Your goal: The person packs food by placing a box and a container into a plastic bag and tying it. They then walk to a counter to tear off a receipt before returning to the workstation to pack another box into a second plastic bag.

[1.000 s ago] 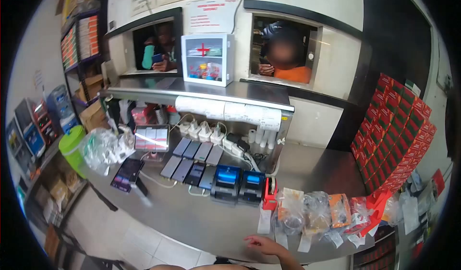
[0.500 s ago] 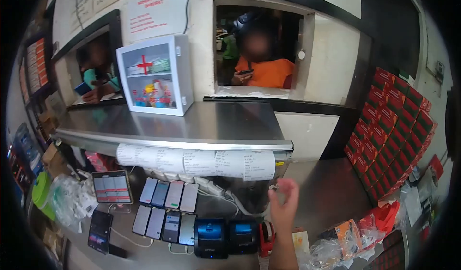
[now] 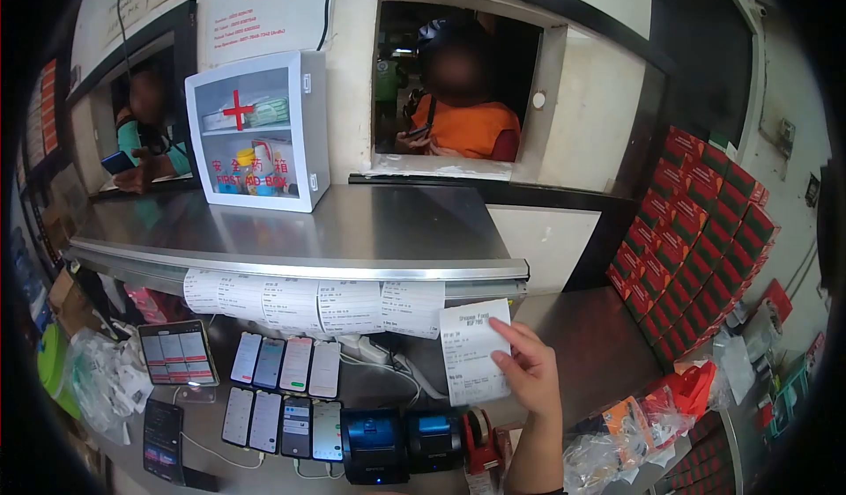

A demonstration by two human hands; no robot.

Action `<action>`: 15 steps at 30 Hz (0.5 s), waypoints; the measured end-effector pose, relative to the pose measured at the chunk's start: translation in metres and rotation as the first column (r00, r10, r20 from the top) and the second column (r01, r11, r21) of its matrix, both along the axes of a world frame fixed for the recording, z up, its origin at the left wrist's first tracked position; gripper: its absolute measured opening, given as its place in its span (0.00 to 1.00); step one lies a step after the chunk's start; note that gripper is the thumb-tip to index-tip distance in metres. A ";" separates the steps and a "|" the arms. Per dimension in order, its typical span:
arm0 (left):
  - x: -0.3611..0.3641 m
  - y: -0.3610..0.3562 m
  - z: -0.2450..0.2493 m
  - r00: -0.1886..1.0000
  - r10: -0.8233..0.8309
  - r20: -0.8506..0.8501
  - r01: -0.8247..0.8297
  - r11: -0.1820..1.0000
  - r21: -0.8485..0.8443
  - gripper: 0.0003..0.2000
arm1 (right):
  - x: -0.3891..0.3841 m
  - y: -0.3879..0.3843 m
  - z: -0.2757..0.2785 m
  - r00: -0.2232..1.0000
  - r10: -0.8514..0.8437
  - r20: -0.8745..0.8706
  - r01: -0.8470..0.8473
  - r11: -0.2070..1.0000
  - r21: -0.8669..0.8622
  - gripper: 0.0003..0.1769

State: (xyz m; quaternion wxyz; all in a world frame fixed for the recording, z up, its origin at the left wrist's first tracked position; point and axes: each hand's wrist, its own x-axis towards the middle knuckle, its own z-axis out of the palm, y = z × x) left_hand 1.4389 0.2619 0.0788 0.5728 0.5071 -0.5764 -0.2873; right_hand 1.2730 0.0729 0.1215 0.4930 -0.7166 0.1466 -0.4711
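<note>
My right hand (image 3: 529,367) pinches a printed paper receipt (image 3: 471,354) by its right side, just below the steel shelf's right end. Other receipts (image 3: 352,307) hang in a row along the edge of that shelf (image 3: 291,231). Two black printers (image 3: 374,446) stand on the counter to the lower left of the hand, beside a red tape dispenser (image 3: 480,442). Further left lie several phones (image 3: 323,369) in two rows, with a tablet (image 3: 178,354) next to them. My left hand is out of the frame.
A first aid box (image 3: 256,134) stands on the shelf. Behind the windows are a person in orange (image 3: 467,129) and another person (image 3: 150,134) at the left. Stacked red boxes (image 3: 692,248) rise at the right, above plastic-wrapped items (image 3: 617,433).
The receipt at the right end of the row is now in my right hand, off the shelf edge. The camera view has shifted slightly. The person at the left has lowered an arm.
</note>
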 end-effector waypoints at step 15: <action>0.022 0.124 0.065 0.855 -0.450 -0.258 0.176 0.720 -0.671 0.14 | 0.168 -0.203 0.035 0.705 -0.613 -0.357 0.397 0.758 -0.517 0.49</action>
